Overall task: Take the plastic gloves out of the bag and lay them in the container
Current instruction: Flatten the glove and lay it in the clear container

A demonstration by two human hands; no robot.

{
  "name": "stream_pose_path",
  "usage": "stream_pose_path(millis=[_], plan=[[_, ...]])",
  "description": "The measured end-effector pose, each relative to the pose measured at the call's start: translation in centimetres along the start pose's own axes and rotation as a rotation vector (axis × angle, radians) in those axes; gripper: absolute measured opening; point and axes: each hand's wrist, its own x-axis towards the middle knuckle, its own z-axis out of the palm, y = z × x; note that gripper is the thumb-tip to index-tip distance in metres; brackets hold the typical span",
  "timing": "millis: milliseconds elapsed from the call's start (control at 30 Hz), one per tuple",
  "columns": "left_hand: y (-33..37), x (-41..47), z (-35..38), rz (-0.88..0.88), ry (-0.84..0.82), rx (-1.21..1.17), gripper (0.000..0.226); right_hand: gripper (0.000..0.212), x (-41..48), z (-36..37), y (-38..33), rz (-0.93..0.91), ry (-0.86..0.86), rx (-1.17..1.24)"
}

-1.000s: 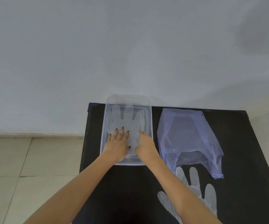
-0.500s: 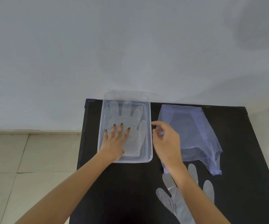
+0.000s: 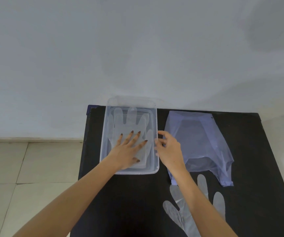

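Observation:
A clear plastic container [image 3: 111,104] stands at the far left of the black table [image 3: 257,168]. Inside it lies a translucent plastic glove [image 3: 131,120], fingers pointing away from me. My left hand [image 3: 127,151] rests flat on that glove with fingers spread. My right hand [image 3: 169,149] hovers just outside the container's right rim, fingers loosely curled, holding nothing. A pale blue plastic bag [image 3: 204,139] lies flat to the right of the container. Another translucent glove [image 3: 180,212] lies on the table near me, partly hidden under my right forearm.
A pale wall rises right behind the table's far edge. Tiled floor [image 3: 9,168] shows to the left of the table.
My right hand came out of the container to its right rim. My left hand stayed pressed on the glove inside. The view shifted slightly.

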Motion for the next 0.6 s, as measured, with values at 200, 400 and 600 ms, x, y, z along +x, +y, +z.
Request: stream_pose_path(millis=[200, 400, 600], plan=[[0.6, 1.4, 0.7, -0.036, -0.041, 0.007, 0.094, 0.031, 0.1, -0.1, 0.0, 0.001, -0.019, 0.024], [0.5, 1.4, 0.6, -0.008, -0.026, 0.011, 0.091, 0.032, 0.4, 0.1, 0.5, 0.002, -0.014, 0.054], [0.7, 1.3, 1.1, 0.009, -0.027, 0.017, 0.092, 0.032, 0.5, 0.2, 0.7, 0.021, -0.016, 0.066]])
